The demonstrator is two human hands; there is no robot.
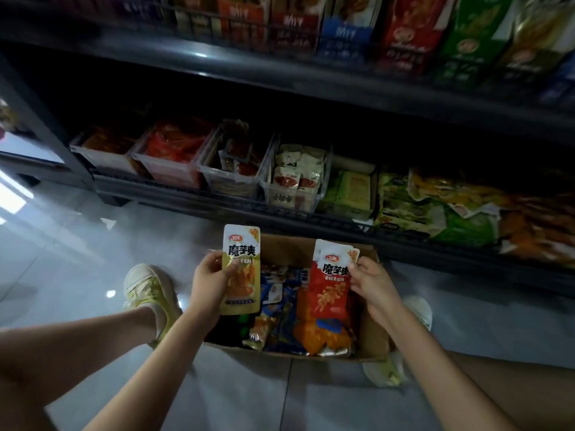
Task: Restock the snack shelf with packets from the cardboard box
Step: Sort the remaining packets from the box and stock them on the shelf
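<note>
Above cardboard box (286,247): left fingers (229,271) grip yellow packet (245,244), right fingers (355,269) pinch red packet (328,290); clear bins (280,199) on shelf (186,198).

The yellow packet (245,284) in my left hand (209,283) is gold below a white top, with bold black characters and 1 small red logo. The red packet (328,290) in my right hand (370,283) has the same white top and black characters, over orange strips. The cardboard box (286,248) is plain brown; its loose packets (314,334) are blue, orange and yellow. My shoe (146,287) is white with pale yellow. The floor (77,259) is glossy grey, the shelf (217,206) black.
</note>
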